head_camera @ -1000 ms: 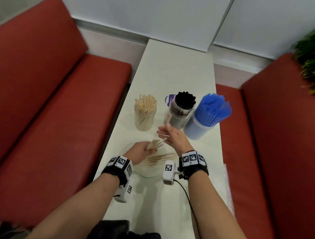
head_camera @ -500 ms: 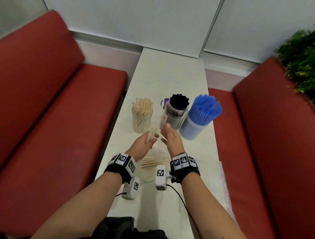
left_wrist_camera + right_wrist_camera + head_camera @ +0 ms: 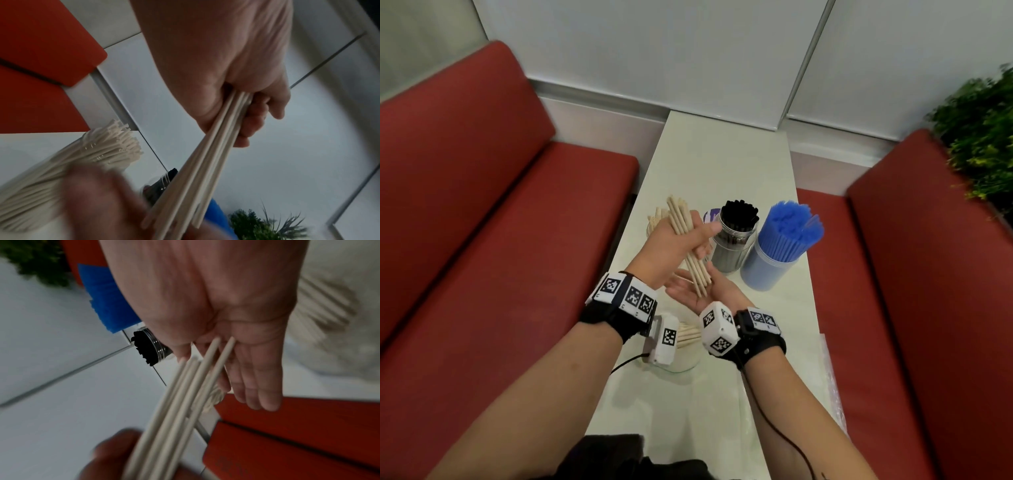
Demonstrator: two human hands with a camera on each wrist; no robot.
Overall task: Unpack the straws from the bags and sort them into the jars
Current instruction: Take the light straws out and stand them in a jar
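Note:
My left hand (image 3: 703, 240) grips a bundle of beige straws (image 3: 681, 219), held tilted above the table in front of the jars. Under the bundle my right hand (image 3: 688, 287) lies palm up with straight fingers, and the straws' lower ends touch its palm (image 3: 226, 340). The left wrist view shows the fingers curled round the bundle (image 3: 205, 162). Behind my left hand stands the beige-straw jar (image 3: 654, 222), partly hidden. To its right are the black-straw jar (image 3: 736, 243) and the blue-straw jar (image 3: 774, 267). More beige straws (image 3: 688, 334) lie on the table between my wrists.
The narrow white table (image 3: 722, 164) runs between two red benches (image 3: 500, 257). A clear plastic bag (image 3: 832, 377) hangs over the table's right edge. A green plant (image 3: 983, 137) stands at the far right. A purple-and-white item (image 3: 710, 216) sits behind the black jar.
My left hand has lifted the beige bundle off the table and raised it toward the jars. My right hand has turned palm up beneath the straw ends.

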